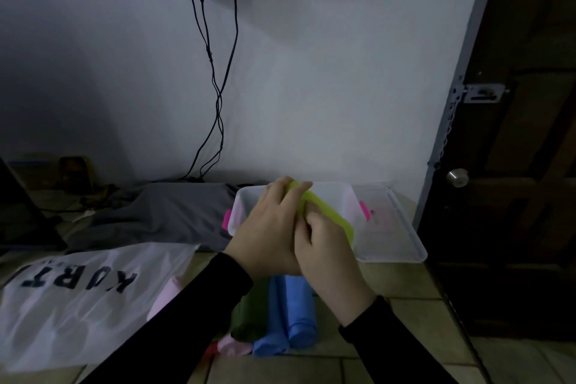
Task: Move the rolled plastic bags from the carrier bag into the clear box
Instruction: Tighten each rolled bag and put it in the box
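1. Your left hand (pixel 268 227) is over the clear box (pixel 349 196), fingers curled round the far end of a yellow-green roll (pixel 330 215).
2. Your right hand (pixel 327 246) is just beside the left and touching it, with its fingers curled onto the near side of the same roll.
3. The roll lies slantwise across the box, its far end at the left fingertips and its near end towards the box's right front corner. You cannot tell whether it rests on the box floor or is held above it.
4. The box stands on the tiled floor (pixel 389 287) against the wall, with a pink latch (pixel 364 210) at each end. Its lid (pixel 402 234) lies just to its right.
5. Two blue rolls (pixel 293 318) lie side by side on the floor below your hands, touching each other, with a dark green roll (pixel 249 318) just to their left.
6. A pink roll (pixel 233 346) shows at the near end of the green one, and another pink roll (pixel 165 299) lies at the mouth of the white carrier bag (pixel 62 305).
7. The carrier bag lies flat on the floor to the left, black letters on it.
8. A grey cloth (pixel 162 215) lies left of the box.
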The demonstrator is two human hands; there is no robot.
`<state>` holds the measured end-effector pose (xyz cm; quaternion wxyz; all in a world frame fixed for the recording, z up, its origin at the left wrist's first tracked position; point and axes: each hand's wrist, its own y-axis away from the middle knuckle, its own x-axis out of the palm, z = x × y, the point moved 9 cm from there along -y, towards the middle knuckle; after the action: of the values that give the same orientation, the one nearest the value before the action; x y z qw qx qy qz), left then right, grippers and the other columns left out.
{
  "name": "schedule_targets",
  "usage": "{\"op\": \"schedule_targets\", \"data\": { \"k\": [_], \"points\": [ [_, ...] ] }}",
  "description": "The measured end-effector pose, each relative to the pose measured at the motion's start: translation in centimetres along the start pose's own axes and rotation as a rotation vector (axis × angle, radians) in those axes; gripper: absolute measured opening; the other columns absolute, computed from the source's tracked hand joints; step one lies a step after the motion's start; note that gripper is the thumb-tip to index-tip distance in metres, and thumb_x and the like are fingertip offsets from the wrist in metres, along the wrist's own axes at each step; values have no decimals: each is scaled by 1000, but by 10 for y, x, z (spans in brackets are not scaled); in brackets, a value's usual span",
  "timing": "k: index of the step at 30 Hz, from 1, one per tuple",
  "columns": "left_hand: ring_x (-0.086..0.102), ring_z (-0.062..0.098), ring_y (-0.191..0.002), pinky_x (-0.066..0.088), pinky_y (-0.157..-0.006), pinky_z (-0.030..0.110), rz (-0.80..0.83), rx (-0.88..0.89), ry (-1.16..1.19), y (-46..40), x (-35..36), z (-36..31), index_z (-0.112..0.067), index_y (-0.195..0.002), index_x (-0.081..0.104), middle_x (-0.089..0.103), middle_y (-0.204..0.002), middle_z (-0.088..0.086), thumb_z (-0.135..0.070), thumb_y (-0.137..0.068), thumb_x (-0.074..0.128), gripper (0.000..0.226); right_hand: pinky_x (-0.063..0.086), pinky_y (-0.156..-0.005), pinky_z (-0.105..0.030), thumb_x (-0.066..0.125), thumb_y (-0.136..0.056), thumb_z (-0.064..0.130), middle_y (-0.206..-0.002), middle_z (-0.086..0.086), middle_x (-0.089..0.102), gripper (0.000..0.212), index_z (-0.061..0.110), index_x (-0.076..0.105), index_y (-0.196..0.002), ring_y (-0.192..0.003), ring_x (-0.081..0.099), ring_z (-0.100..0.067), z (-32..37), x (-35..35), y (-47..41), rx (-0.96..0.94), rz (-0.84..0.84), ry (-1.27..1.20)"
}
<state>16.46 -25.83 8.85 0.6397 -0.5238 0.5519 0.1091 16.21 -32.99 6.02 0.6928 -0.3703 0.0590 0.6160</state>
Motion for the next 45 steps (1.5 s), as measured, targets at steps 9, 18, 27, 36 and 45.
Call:
{"op": "schedule_targets", "data": {
  "k": [9,18,27,36,45],
  "points": [
    [44,7,-127,41,-104,29,80,-59,380,8,14,0,-25,-138,36,45,-136,-8,-41,-41,86,110,55,-82,-35,43,-97,44,-91,-7,72,40,12,67,-96,-88,68,-20,-50,13,3,587,199,-715],
    [33,3,-135,33,-111,28,145,-224,505,12,39,9,-26,-147,18,31,-148,-10,-56,-45,78,122,54,-86,-37,54,-93,36,-98,-12,74,33,8,71,-97,-90,70,-23,-67,29,10,735,323,-1083],
    [19,22,-143,29,-115,38,228,-23,29,-13,42,-13,-7,-149,12,19,-150,7,-60,-48,75,131,50,-78,-27,60,-89,32,-102,6,67,36,28,55,-125,-94,64,-12,-60,-9,-12,248,33,-311],
    [30,9,-138,32,-113,27,-32,-218,433,-6,37,7,-14,-148,26,28,-144,-2,-57,-42,79,126,57,-58,-25,61,-90,24,-81,-10,75,22,4,71,-89,-71,73,-17,-68,-10,-13,559,194,-1027],
    [37,15,-135,39,-108,47,-183,-247,728,-8,59,13,-17,-146,32,34,-142,-2,-46,-44,81,117,59,-67,-31,57,-92,29,-92,-13,75,27,5,67,-100,-80,73,-21,-71,-3,-15,653,285,-1158]
  ]
}}
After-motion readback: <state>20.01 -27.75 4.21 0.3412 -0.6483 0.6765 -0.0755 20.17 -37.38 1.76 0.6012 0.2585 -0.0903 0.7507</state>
